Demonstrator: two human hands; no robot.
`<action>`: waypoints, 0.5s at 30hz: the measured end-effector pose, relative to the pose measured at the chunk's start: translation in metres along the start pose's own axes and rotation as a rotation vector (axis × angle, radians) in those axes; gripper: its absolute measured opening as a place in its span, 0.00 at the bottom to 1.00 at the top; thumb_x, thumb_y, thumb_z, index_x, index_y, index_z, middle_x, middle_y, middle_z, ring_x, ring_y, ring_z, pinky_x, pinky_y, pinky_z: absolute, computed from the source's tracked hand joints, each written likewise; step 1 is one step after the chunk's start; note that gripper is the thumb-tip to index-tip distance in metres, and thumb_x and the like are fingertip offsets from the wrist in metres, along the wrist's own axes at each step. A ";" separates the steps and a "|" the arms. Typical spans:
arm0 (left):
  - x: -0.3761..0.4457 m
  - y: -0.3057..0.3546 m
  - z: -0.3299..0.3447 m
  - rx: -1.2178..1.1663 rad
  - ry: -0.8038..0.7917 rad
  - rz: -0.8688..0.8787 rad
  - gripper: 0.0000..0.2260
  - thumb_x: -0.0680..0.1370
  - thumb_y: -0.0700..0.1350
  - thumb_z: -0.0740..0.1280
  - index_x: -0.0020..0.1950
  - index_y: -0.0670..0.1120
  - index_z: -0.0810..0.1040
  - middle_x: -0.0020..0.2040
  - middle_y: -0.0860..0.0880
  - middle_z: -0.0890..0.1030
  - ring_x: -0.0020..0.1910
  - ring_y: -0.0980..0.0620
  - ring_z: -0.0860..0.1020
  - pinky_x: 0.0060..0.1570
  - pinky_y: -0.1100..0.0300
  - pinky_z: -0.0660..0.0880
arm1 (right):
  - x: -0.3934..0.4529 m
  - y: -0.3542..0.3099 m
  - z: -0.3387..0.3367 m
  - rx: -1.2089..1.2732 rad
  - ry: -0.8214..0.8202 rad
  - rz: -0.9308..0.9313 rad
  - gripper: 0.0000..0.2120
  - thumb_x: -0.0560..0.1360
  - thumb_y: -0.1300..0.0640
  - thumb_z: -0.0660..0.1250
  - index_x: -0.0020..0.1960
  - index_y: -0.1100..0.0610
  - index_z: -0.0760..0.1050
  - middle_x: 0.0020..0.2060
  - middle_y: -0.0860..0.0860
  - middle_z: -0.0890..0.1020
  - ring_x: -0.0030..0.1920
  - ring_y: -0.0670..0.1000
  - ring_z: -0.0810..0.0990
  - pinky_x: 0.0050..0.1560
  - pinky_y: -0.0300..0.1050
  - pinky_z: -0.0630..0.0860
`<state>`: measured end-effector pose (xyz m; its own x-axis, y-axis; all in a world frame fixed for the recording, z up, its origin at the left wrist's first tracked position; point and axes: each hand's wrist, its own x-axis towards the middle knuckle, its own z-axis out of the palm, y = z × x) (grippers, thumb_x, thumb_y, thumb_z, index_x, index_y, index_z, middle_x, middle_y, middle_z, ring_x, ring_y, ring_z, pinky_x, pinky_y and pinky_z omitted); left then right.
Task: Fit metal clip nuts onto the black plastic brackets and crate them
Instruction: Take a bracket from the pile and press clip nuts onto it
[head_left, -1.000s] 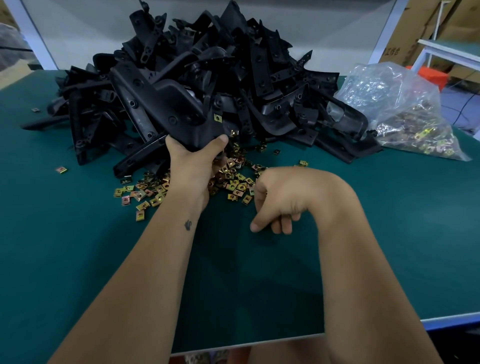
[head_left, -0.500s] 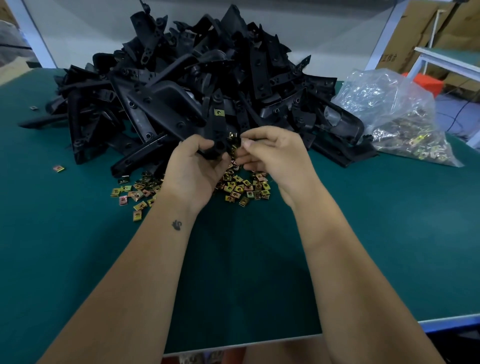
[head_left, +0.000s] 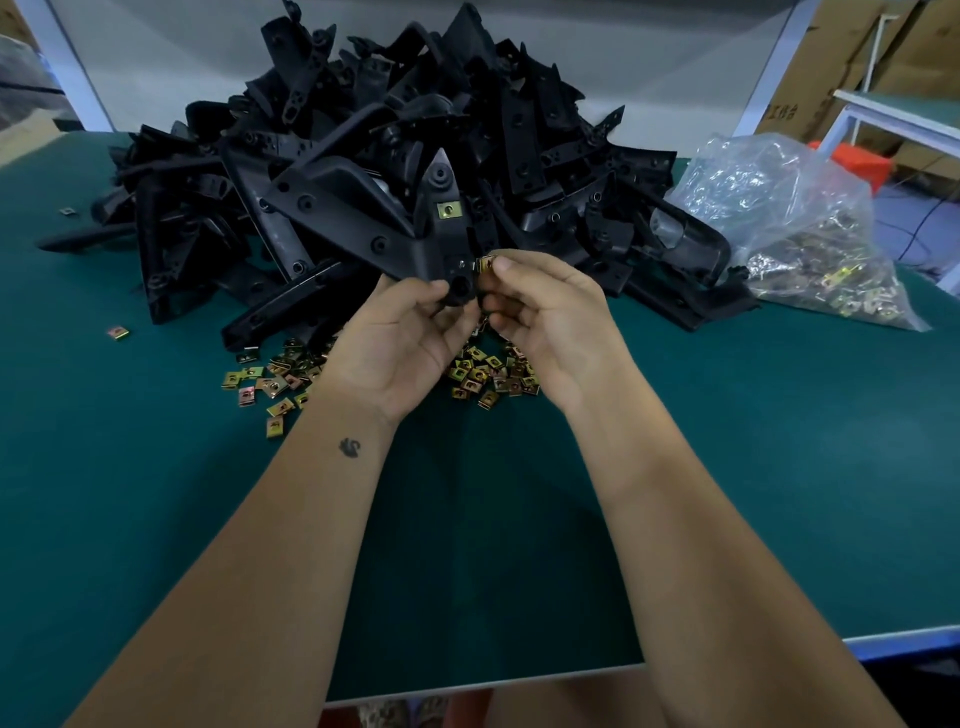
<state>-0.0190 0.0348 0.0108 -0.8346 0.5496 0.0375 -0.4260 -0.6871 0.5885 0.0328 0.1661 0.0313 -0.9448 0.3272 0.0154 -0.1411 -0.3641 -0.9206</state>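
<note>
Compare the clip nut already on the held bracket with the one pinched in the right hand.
The fitted clip nut sits flat on the held bracket, high up near its pointed end; the pinched clip nut is at the bracket's lower right edge, not visibly seated. No finger touches the fitted one; the right hand pinches the other, partly hiding it. Both are small, yellowish metal.

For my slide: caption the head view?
Left hand holds bracket; right hand presses on clip nut.
</note>
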 end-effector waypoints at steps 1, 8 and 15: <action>0.000 0.000 0.000 0.006 -0.004 -0.003 0.19 0.69 0.34 0.65 0.59 0.43 0.70 0.49 0.42 0.80 0.41 0.50 0.81 0.43 0.60 0.80 | 0.000 0.000 0.000 -0.003 0.001 -0.006 0.07 0.76 0.65 0.68 0.42 0.57 0.83 0.35 0.52 0.84 0.34 0.47 0.81 0.36 0.38 0.78; 0.000 0.000 0.001 0.019 -0.004 -0.009 0.22 0.69 0.34 0.65 0.63 0.43 0.69 0.51 0.43 0.80 0.42 0.50 0.80 0.42 0.60 0.80 | 0.001 0.001 0.002 0.010 -0.013 -0.084 0.08 0.76 0.69 0.65 0.43 0.59 0.80 0.35 0.53 0.82 0.37 0.48 0.81 0.41 0.40 0.79; 0.000 0.000 0.001 0.029 -0.007 -0.023 0.23 0.69 0.34 0.64 0.64 0.43 0.70 0.50 0.44 0.80 0.42 0.51 0.81 0.42 0.61 0.79 | 0.002 0.004 0.002 -0.117 -0.024 -0.102 0.09 0.74 0.71 0.67 0.44 0.58 0.81 0.37 0.52 0.82 0.38 0.48 0.78 0.44 0.42 0.77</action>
<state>-0.0189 0.0353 0.0113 -0.8223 0.5683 0.0296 -0.4344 -0.6605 0.6124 0.0301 0.1635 0.0284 -0.9344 0.3356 0.1197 -0.2030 -0.2252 -0.9529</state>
